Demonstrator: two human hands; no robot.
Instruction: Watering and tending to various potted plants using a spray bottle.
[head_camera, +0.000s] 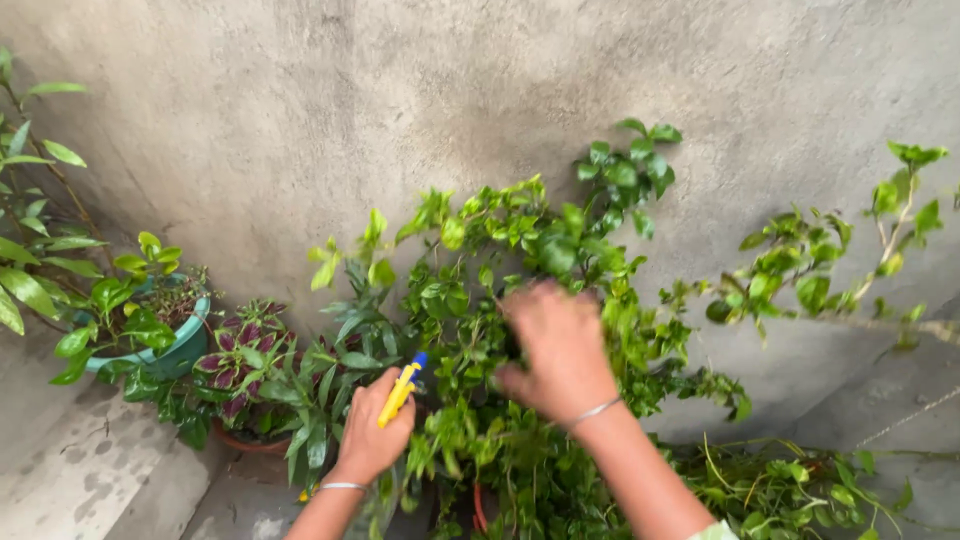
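Note:
My left hand (372, 430) grips a spray bottle by its yellow trigger head with a blue nozzle (402, 388); the bottle body below is mostly hidden by my hand and the leaves. The nozzle points up and to the right at a leafy green potted plant (520, 260). My right hand (556, 350) is blurred and reaches into the plant's leaves, fingers curled among the stems; I cannot tell whether it grips one. Each wrist carries a thin silver bangle.
A rough grey concrete wall (420, 100) stands close behind the plants. A teal pot (186, 350) with green shrubs sits at the left. Beside it is a purple-leaved plant (238, 362) in a terracotta pot. Trailing vines (790, 480) spread at lower right over the concrete floor.

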